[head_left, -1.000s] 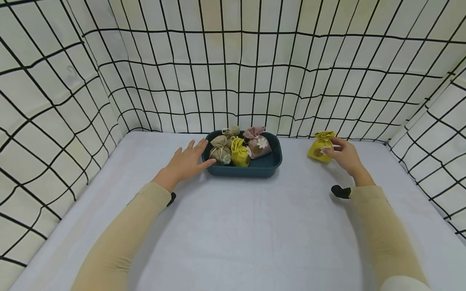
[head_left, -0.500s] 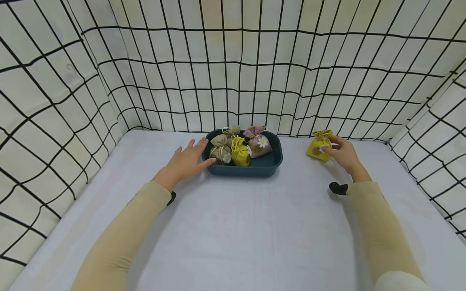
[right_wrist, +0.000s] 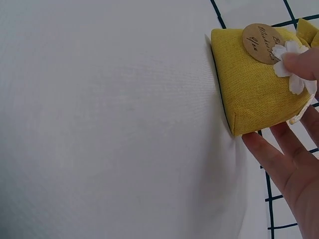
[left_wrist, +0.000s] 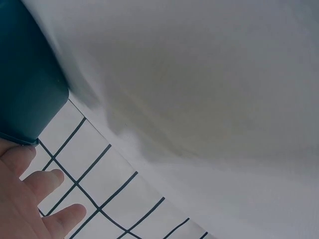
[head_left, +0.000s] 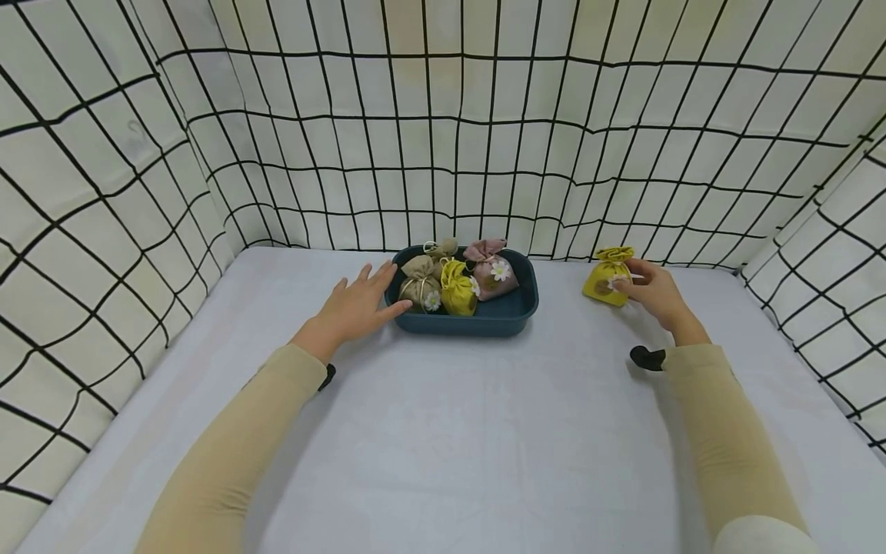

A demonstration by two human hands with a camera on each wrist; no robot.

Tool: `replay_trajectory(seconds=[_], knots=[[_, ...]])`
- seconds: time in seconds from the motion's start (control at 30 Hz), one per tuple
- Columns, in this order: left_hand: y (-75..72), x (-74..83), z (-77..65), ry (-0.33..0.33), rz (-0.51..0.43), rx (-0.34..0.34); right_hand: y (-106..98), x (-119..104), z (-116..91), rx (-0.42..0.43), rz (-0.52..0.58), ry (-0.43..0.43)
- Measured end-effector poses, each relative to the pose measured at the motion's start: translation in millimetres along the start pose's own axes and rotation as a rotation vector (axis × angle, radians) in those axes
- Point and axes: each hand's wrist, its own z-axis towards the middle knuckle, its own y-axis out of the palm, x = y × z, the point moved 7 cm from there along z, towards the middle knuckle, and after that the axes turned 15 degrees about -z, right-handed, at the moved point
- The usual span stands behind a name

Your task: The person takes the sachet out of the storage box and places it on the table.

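My right hand (head_left: 661,296) pinches a yellow drawstring pouch (head_left: 606,282) near the back right of the table, thumb over its white flower. A round brown label (right_wrist: 262,44) shows on the pouch in the right wrist view. With fingers spread, my left hand (head_left: 356,306) rests at the left rim of a dark teal tray (head_left: 484,326). Inside the tray sit a tan pouch (head_left: 418,286) with a flower, another tan pouch (head_left: 443,248) partly hidden behind it, a yellow pouch (head_left: 457,291) and a pink pouch (head_left: 493,273) with a white flower.
A white cloth covers the table (head_left: 471,446). Black wire grid panels (head_left: 512,146) over white sheeting stand along the back and both sides. The tray and the held pouch are close to the back panel. A black strap piece (head_left: 647,358) hangs at the right cuff.
The right hand and its yellow pouch shifted very slightly left and up early on, then stayed nearly still. The left hand has kept its place at the tray.
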Motion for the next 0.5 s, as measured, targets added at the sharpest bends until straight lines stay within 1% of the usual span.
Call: replay_trajectory(seconds=[0.2,0.37,0.5], knots=[[1.3,-1.9,-0.2,-0.01,-0.004,-0.006,1.0,1.2,3.6,-0.045,-0.017,-0.013],[0.0,-0.5,-0.1,-0.004,-0.004,-0.003,0.6,2.7,4.8,-0.062,-0.018,-0.009],[-0.7,0.5,-0.7,-0.004,-0.004,-0.006,0.5,1.8,2.0,-0.072,-0.023,-0.002]])
